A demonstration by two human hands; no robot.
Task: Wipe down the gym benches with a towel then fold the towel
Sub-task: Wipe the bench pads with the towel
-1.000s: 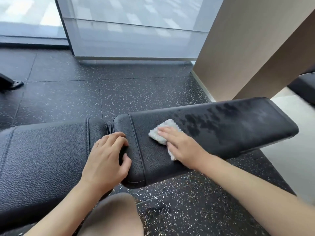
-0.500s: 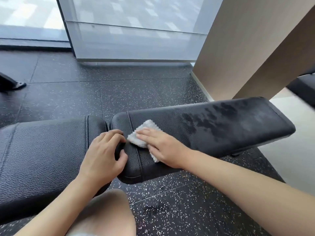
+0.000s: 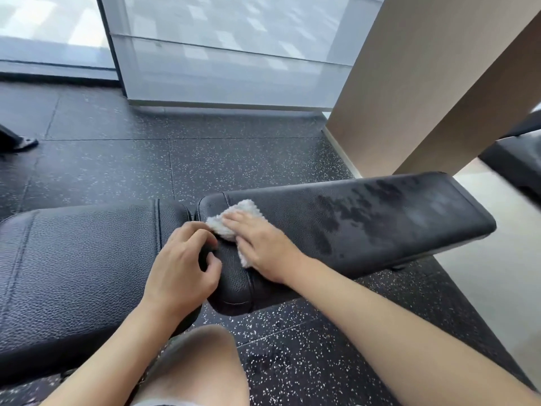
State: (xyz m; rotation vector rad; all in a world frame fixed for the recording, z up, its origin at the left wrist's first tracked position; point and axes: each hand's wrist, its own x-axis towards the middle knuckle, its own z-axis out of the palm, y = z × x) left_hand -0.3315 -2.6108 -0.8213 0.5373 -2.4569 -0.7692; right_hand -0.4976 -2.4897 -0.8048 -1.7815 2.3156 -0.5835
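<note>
A black padded gym bench lies across the view in two pads: a wide left pad [image 3: 76, 259] and a narrower right pad [image 3: 380, 218] with dark wet streaks on its middle. A small white towel [image 3: 234, 218] lies on the right pad's left end, by the gap between the pads. My right hand [image 3: 263, 250] presses flat on the towel, covering most of it. My left hand [image 3: 181, 271] rests on the edge of the left pad at the gap, fingers curled, its fingertips close to the towel.
Black speckled rubber floor [image 3: 205, 159] surrounds the bench. A glass wall [image 3: 228, 68] stands behind, a beige column [image 3: 424, 83] at the right. Another dark pad [image 3: 518, 159] shows at the far right edge. A metal foot [image 3: 17, 142] sits far left. My knee [image 3: 199, 367] is below.
My right hand has slid the towel leftward along the right pad, from its middle to its left end at the gap. My left hand has stayed at the gap.
</note>
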